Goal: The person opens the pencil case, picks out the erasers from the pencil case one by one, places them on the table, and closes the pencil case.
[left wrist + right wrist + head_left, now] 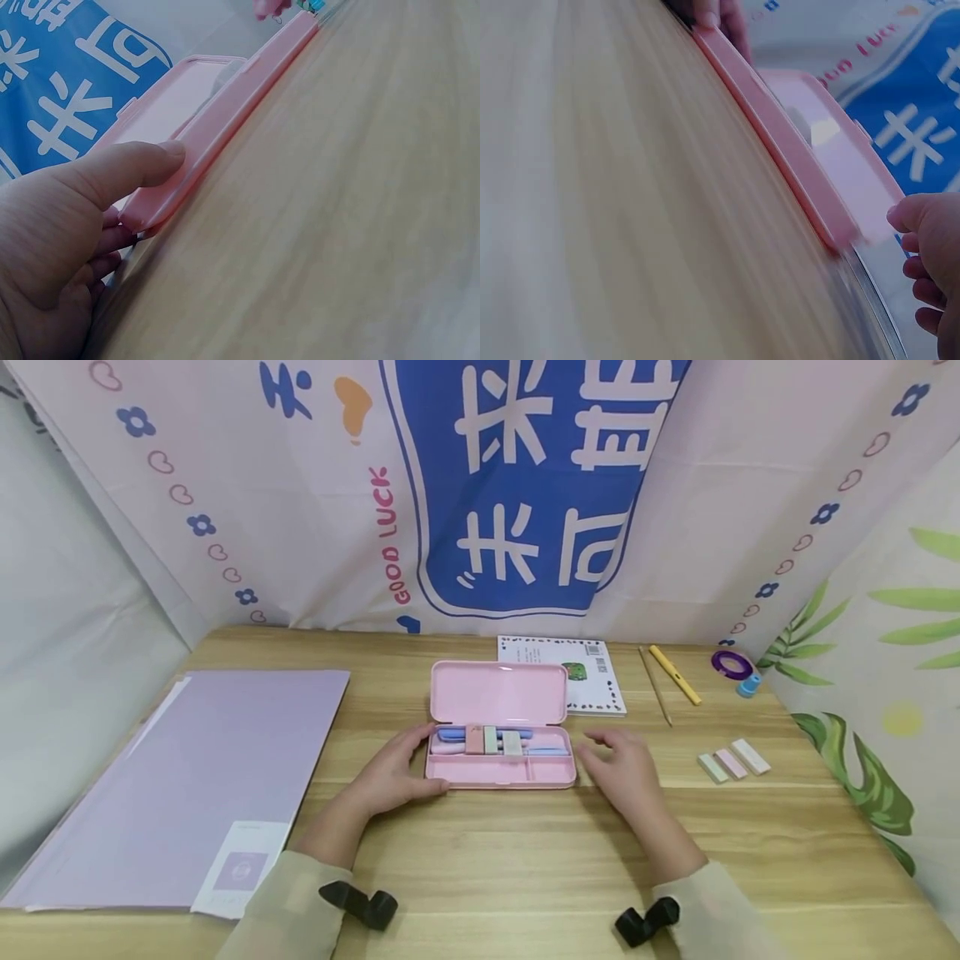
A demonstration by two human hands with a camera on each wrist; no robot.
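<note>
our left grip [392,774] holds the left end of the pink pencil case [476,769], thumb on its front wall and fingers round the end. our right grip [624,770] holds nothing, its fingers loosely bent just beside the right end; we cannot tell whether they touch it. the case lies on the counter [480,877] between our two grips, its lid [498,693] tipped back. in its rear compartment we see blue pens [452,735], with a pink eraser [474,740], a green eraser [491,740] and a pale eraser [512,743] lying in a row across them. behind the lid, a white booklet [603,693] lies partly hidden; to its right are a pencil [656,685] and a yellow pen [675,675]. farther right we find three small blocks [731,763] and a purple ring [733,677]. well to our left lies a lilac sheet [225,760], a white card [247,839] on its near right corner.
</note>
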